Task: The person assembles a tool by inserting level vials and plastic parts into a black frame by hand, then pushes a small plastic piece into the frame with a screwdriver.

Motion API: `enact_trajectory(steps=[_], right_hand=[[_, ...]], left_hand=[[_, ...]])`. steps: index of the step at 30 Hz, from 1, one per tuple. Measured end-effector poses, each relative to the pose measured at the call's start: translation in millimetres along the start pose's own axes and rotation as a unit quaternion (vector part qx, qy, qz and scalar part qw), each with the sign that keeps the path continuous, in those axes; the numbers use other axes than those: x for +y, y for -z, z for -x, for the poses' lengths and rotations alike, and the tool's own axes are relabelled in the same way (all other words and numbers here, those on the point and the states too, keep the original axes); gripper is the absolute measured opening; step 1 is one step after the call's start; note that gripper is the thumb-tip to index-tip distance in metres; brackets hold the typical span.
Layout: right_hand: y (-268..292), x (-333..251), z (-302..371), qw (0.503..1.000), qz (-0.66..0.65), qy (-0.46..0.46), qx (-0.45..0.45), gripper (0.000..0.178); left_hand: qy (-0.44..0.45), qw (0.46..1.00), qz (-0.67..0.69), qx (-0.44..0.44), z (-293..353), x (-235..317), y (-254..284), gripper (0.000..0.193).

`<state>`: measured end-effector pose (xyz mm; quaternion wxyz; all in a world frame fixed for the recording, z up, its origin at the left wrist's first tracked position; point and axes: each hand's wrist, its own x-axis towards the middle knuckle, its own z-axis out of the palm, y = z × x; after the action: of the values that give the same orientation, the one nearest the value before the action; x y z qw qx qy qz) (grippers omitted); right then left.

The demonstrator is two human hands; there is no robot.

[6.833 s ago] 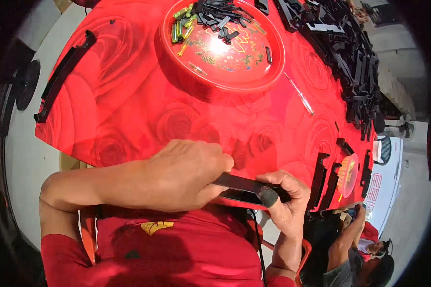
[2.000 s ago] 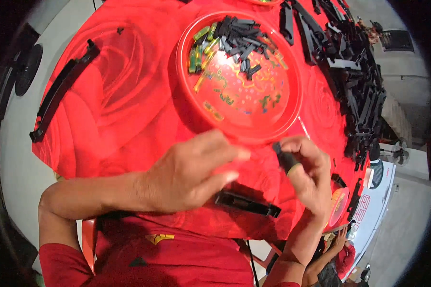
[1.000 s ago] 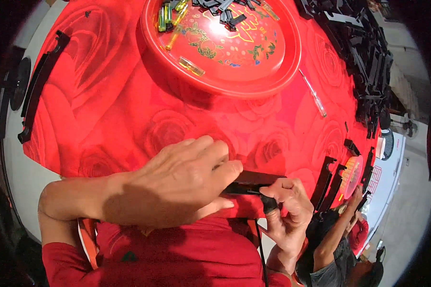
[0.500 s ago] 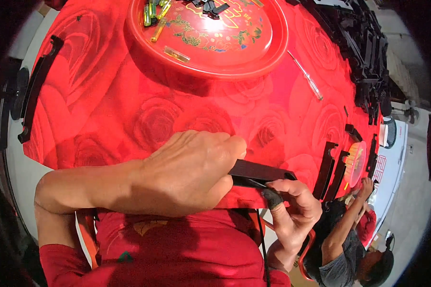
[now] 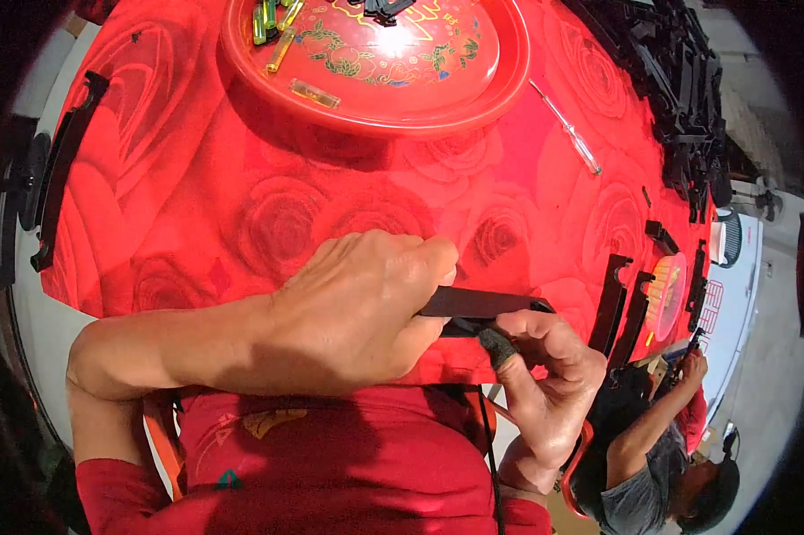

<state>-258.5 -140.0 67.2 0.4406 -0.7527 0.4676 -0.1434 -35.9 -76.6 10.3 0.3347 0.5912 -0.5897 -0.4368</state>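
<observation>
Black narrow plastic bar [image 5: 478, 303], long axis from nine toward three o'clock, clasped by curled fingers of bare left hand [image 5: 362, 294], pinched by right hand [image 5: 552, 379].

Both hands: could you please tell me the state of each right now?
Left hand: closed, holding one end of the black part.
Right hand: fingers curled at its other end; whether they grip cannot be told.

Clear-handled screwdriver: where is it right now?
In the head view, the screwdriver lies on the red tablecloth, right of centre, between the red tray and the heap of black parts.
</observation>
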Motion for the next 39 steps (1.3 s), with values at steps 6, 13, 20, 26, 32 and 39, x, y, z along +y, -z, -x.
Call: enact_trajectory(steps=[6, 13, 20, 26, 32, 39], right_hand=[[-12, -5, 4, 0.998, 0.046, -0.014, 0.044, 0.028], [-14, -1, 5, 0.993, 0.086, 0.021, 0.082, 0.031], [-13, 1, 6, 0.989, 0.095, 0.047, 0.100, 0.029], [-13, -2, 4, 0.986, 0.130, 0.040, 0.095, 0.029], [-14, 2, -1, 0.982, 0.137, 0.096, 0.090, 0.027], [-12, -4, -5, 0.973, 0.190, 0.106, 0.075, 0.027]], left_hand=[[0.013, 1.000, -0.005, 0.008, -1, 3, -1, 0.014], [-0.004, 0.999, -0.016, 0.038, 1, 4, -4, 0.014], [-0.028, 0.999, -0.001, 0.040, -1, 5, -7, 0.015], [-0.028, 0.999, -0.007, 0.038, -4, 7, -8, 0.014], [-0.015, 0.999, -0.018, 0.034, -5, 4, -11, 0.016], [-0.032, 0.998, -0.016, 0.044, -5, 0, -14, 0.015]])
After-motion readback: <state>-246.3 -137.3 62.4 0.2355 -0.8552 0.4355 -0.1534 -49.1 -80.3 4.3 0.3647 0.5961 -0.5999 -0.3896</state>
